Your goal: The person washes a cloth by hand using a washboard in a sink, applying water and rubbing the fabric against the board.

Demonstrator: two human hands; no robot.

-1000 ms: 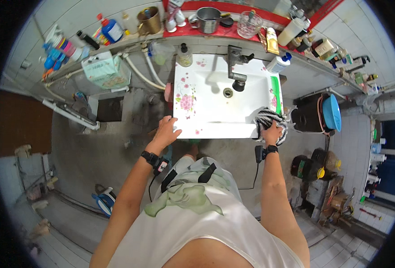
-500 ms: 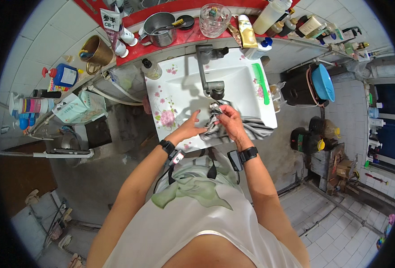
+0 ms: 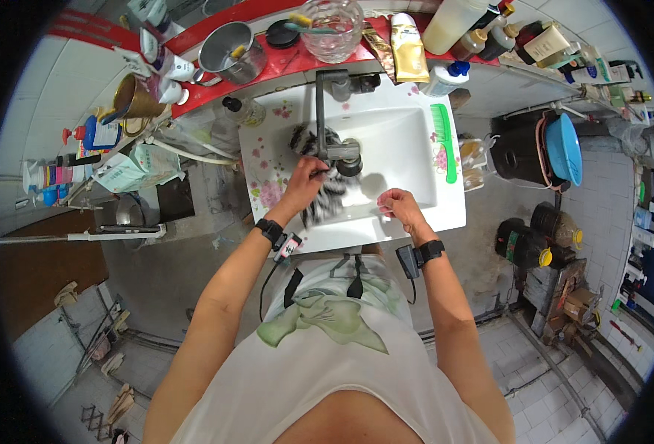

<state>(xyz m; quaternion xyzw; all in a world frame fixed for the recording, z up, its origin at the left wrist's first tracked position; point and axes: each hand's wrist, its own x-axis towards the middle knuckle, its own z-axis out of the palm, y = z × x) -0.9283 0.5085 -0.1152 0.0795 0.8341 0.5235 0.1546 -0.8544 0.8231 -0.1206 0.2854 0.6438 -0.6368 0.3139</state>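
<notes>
My left hand [image 3: 306, 183] is closed on a black-and-white striped cloth [image 3: 325, 206] at the left side of the white sink [image 3: 401, 159]. Part of the cloth hangs blurred below the hand, and another part shows beyond it, left of the dark faucet [image 3: 321, 111]. The faucet's spout end is just right of the cloth. Over the front right of the basin, my right hand [image 3: 404, 209] is apart from the cloth. Its fingertips are pinched together, and whatever they may hold is too small to make out.
A green comb [image 3: 445, 144] lies on the sink's right rim. A soap bottle [image 3: 247, 112] stands at its back left corner. The red shelf behind bears a metal mug [image 3: 230, 59], a glass bowl [image 3: 330, 33], a gold tube [image 3: 408, 52] and several bottles. Blue basin [image 3: 564, 148] at right.
My left hand has moved forward and taken hold of the cloth. The cloth has shifted left, under and past the faucet. My right hand has let go of it and moved right.
</notes>
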